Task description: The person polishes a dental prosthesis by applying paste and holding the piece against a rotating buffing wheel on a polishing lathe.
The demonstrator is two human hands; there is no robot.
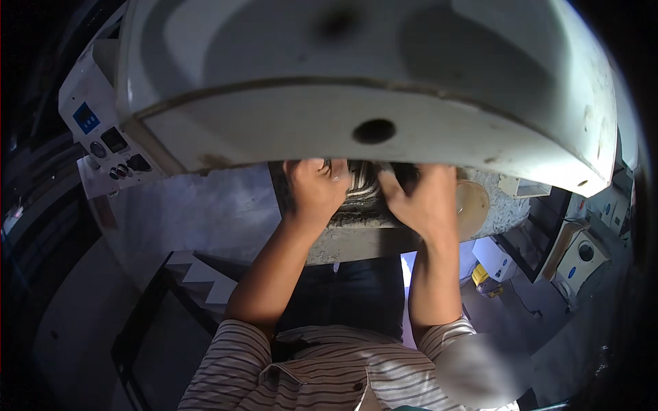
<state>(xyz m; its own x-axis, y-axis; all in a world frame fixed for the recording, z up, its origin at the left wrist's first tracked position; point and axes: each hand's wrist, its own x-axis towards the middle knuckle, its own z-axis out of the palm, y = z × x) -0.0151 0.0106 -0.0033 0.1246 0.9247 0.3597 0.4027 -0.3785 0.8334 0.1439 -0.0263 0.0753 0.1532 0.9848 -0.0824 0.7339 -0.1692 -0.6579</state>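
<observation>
My left hand (317, 188) is under the front edge of a large pale machine hood (274, 130). Its fingers are curled in, and whatever they hold is hidden. My right hand (426, 200) reaches under the same edge, the thumb stretched toward the middle; the hood covers its fingertips. Between the hands lies a dirty, ribbed part (363, 179) with curved light bands, its far side out of sight. It rests on a dark, grimy base (356, 214) on the worktable. Just right of my right hand is a round tan disc or dish (471, 205).
A white control panel (110, 140) with knobs and a small screen stands at the left. The worktable (226, 222) spreads left, its right end (507, 205) coated in grey residue. White boxes (579, 257) and a yellow object (485, 279) sit lower right; a dark metal frame (147, 308) stands lower left.
</observation>
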